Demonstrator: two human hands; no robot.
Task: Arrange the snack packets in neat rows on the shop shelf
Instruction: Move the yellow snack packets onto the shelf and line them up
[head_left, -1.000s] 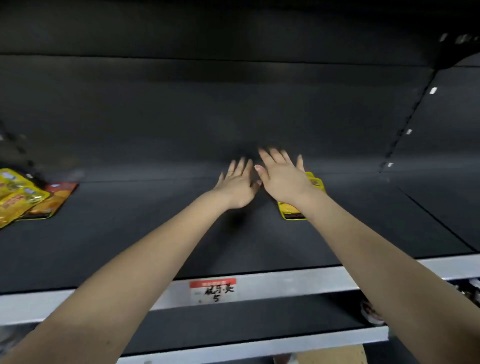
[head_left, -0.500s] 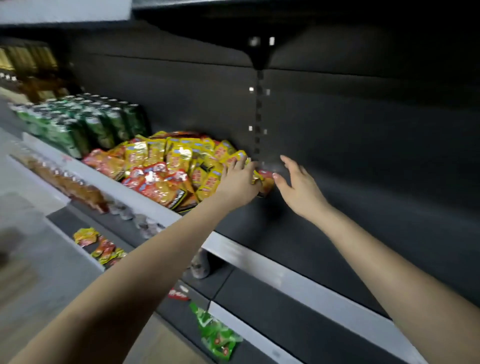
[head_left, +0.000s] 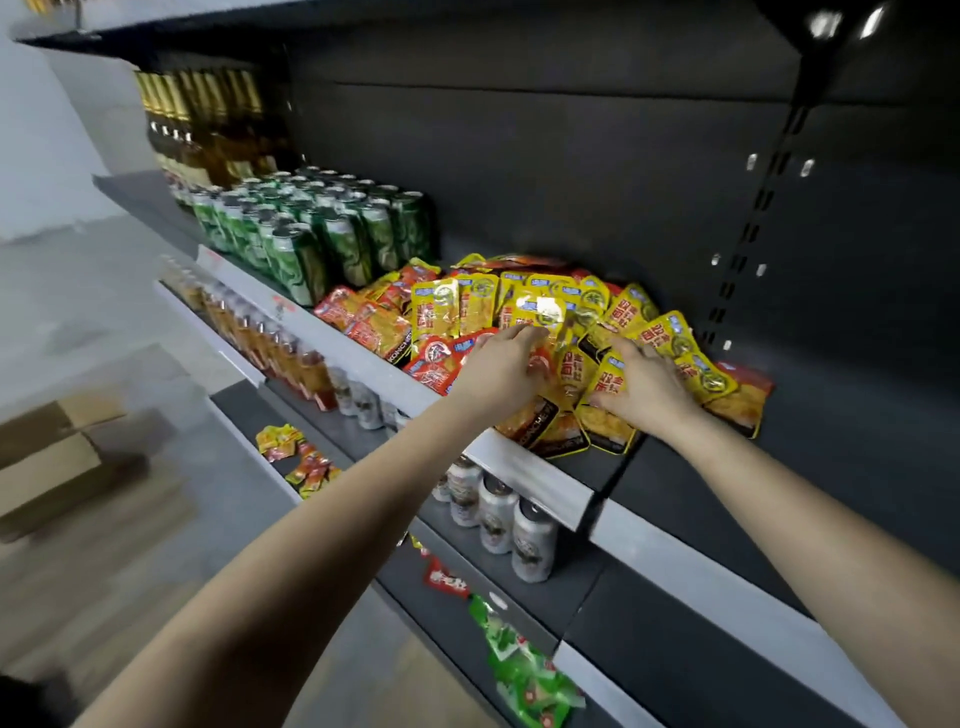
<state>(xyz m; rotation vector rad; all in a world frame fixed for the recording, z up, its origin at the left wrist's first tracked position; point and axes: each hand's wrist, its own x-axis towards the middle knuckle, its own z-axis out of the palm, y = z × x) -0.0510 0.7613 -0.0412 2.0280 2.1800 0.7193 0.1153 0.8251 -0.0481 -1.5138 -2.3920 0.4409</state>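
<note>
A loose pile of yellow and red snack packets lies on the dark shop shelf, up against the back panel. My left hand reaches into the middle of the pile, and its fingers curl on the lower edge of a shiny yellow snack packet that stands up from the heap. My right hand lies on the yellow packets at the pile's right side with its fingers stretched out. A red packet marks the pile's right end.
Green cans and tall bottles stand left of the pile. Lower shelves hold silver cans, orange bottles, loose packets and green packets. A cardboard box sits on the floor.
The view swung left from a bare stretch of shelf to the pile. Both hands left the single flat packet and moved onto the heap, the left one taking hold of a yellow packet.
</note>
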